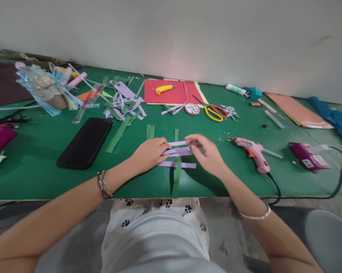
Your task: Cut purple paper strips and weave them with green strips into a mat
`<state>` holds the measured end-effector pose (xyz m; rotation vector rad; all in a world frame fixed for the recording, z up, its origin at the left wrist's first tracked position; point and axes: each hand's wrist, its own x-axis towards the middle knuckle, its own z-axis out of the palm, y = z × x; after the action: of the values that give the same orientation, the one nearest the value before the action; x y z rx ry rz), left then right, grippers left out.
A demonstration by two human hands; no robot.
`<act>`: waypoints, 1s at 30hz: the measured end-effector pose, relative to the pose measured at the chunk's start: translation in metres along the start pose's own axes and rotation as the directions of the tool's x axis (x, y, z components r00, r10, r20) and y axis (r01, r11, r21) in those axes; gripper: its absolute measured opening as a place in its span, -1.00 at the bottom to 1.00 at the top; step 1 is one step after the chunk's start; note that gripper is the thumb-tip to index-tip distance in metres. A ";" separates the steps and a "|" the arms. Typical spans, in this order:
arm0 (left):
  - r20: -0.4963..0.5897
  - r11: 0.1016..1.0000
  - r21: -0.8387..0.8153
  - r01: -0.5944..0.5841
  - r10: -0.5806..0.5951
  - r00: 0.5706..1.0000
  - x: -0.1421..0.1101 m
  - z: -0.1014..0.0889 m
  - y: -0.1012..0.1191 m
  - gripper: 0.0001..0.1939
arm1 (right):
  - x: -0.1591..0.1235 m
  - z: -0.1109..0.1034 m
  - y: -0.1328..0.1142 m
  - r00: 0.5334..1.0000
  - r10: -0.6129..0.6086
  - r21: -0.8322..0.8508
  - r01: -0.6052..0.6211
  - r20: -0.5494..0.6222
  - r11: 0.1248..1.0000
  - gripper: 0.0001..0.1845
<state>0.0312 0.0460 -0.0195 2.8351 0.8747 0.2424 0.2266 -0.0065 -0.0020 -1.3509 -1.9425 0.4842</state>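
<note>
Several lilac paper strips (179, 152) lie crosswise over a long green paper strip (176, 172) on the green table (40, 167), near its front edge. My left hand (149, 153) rests on the left ends of the lilac strips, fingers curled down on them. My right hand (206, 153) pinches the right end of the top lilac strip between thumb and fingertips. Two short green strips (150, 131) lie just beyond my left hand.
A black phone (85, 142) lies to the left. A pink glue gun (253, 152) with a black cord lies to the right, a purple box (309, 156) beyond it. Scissors (214, 111), red paper (171, 93) with a yellow cutter (163, 89), and paper scraps (124, 104) sit further back.
</note>
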 end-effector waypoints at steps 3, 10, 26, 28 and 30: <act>0.005 1.000 -0.027 0.007 -0.007 1.000 0.001 0.001 0.000 -0.76 | 0.027 -0.001 0.020 0.996 0.087 -0.034 -0.086 0.026 0.996 -0.68; 0.037 0.998 -0.061 0.010 -0.008 0.999 0.003 0.002 -0.002 -0.80 | 0.071 0.016 0.050 0.958 -0.100 -0.197 0.156 0.270 0.968 -0.57; 0.026 0.992 -0.126 0.026 -0.023 0.999 0.003 0.003 -0.002 -0.81 | 0.067 0.015 0.036 0.959 0.072 -0.026 -0.067 0.274 0.997 -0.93; 0.025 0.988 -0.148 0.039 -0.036 0.999 0.003 0.003 -0.002 -0.82 | 0.063 0.011 0.036 0.964 0.079 0.001 -0.082 0.254 0.997 -0.94; 0.019 0.982 -0.185 0.047 -0.045 0.999 0.003 0.004 -0.002 -0.82 | 0.059 0.006 0.038 0.964 0.098 0.032 -0.109 0.247 0.994 -0.93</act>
<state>0.0330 0.0486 -0.0234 2.6386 0.8650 0.2805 0.2348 0.0625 -0.0110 -1.4243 -2.0494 0.7733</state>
